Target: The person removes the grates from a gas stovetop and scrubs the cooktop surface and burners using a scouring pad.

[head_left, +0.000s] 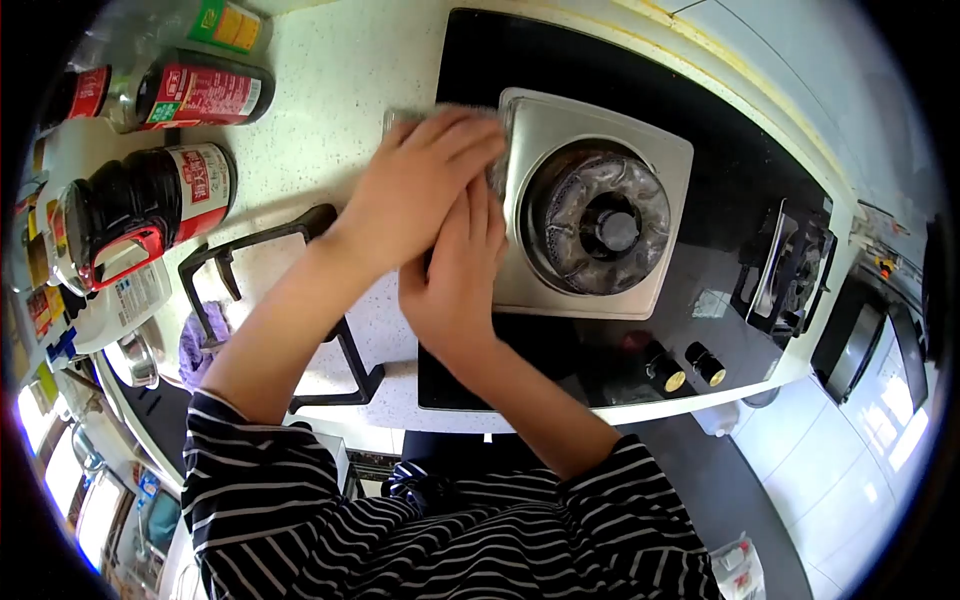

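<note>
My left hand point(432, 178) and my right hand point(460, 270) meet at the left edge of the steel burner tray point(578, 108). The left fingers curl together over a greyish, see-through-looking thing point(397, 118), mostly hidden beneath them. My right hand lies just below and against the left, its fingers pointing up and partly covered by it. What the right fingers grip is hidden. Inside the tray sits the round, stained burner point(575, 240) with its grey centre cap point(617, 232). The black glass hob point(735, 150) surrounds the tray.
A black pan support point(362, 375) lies on the speckled counter point(325, 80) at left, near a purple cloth point(195, 345). Dark sauce bottles point(205, 90) stand beyond it. Two control knobs point(706, 364) and another pan support point(795, 270) are at right.
</note>
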`<state>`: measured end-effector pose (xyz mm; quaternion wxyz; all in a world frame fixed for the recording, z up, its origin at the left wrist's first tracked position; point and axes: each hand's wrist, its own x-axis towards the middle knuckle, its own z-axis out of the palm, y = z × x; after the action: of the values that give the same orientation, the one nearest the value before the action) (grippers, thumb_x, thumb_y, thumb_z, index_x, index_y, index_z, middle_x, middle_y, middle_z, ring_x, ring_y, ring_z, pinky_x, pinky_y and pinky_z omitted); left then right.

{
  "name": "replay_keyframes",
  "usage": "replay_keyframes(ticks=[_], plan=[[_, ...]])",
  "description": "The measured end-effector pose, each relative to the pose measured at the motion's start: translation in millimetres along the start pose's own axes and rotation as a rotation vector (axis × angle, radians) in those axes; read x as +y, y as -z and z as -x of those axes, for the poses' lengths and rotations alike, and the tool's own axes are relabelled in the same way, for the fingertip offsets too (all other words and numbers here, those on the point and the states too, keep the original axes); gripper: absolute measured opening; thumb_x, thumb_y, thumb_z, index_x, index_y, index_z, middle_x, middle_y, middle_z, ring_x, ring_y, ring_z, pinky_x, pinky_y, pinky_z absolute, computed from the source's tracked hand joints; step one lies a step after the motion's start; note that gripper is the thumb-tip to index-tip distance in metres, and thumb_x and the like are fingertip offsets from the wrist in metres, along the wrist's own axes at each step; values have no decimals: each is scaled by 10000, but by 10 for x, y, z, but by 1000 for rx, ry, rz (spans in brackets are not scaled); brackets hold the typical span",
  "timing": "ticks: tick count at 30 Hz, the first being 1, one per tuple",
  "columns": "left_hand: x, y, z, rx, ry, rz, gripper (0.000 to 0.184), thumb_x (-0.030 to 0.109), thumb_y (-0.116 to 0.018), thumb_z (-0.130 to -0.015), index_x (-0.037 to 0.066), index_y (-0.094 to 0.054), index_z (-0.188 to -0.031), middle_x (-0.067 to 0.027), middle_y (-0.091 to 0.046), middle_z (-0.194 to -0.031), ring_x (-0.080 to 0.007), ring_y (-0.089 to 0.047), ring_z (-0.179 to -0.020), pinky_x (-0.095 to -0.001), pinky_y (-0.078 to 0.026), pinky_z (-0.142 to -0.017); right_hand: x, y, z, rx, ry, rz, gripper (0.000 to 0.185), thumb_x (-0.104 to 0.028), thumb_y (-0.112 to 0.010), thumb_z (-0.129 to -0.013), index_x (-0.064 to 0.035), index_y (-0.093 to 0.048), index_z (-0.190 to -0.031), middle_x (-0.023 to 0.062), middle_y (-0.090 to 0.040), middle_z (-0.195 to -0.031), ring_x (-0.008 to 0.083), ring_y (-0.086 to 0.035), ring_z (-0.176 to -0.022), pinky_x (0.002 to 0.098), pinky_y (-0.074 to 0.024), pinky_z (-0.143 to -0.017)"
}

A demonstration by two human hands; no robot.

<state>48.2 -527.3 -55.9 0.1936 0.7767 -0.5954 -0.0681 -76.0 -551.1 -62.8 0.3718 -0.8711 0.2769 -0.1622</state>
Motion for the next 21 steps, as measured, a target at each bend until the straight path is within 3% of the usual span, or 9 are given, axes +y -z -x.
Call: replay_keyframes(ticks=[4,5,8,12,21], plan=[[124,6,194,-33,-10,22,446,111,-558,-855,89,-608,-1297,-50,-577,-1378,-276,-521,-1306,-411,-440,-1050,-50,83,280,-134,-55,-50,763,-43,-640,-804,94,-303,-1475,312,-271,-1557,509,-315,-1362,605,-238,-1108],[100,16,181,-49,-16,26,451,114,-551,-866,97,-602,-1313,-54,-570,-1392,-278,-513,-1315,-414,-441,-1050,-39,64,269,-96,-33,17,780,-77,-651,-760,102,-342,-1453,320,-338,-1521,493,-381,-1313,572,-290,-1072],[-18,-19,12,18,-4,-12,458,110,-541,-878,108,-597,-1332,-60,-560,-1412,-282,-507,-1323,-411,-431,-1061,-27,51,27,-57,-24,15,774,-82,-653,-764,105,-346,-1450,313,-335,-1529,493,-378,-1318,576,-287,-1080],[-224,-30,-242,74,-12,91,474,115,-570,-874,114,-592,-1348,-64,-564,-1416,-292,-495,-1344,-414,-390,-1095,39,-13,-305,39,29,-7,831,-46,-666,-756,89,-290,-1485,302,-298,-1551,489,-359,-1338,576,-287,-1094],[-468,-165,-522,84,-149,276,351,120,-646,-857,133,-677,-1207,-25,-647,-1313,-249,-563,-1273,-399,-396,-1059,105,-72,-422,95,-20,-207,937,30,-656,-745,63,-162,-1541,324,-208,-1579,514,-325,-1334,548,-255,-1131]])
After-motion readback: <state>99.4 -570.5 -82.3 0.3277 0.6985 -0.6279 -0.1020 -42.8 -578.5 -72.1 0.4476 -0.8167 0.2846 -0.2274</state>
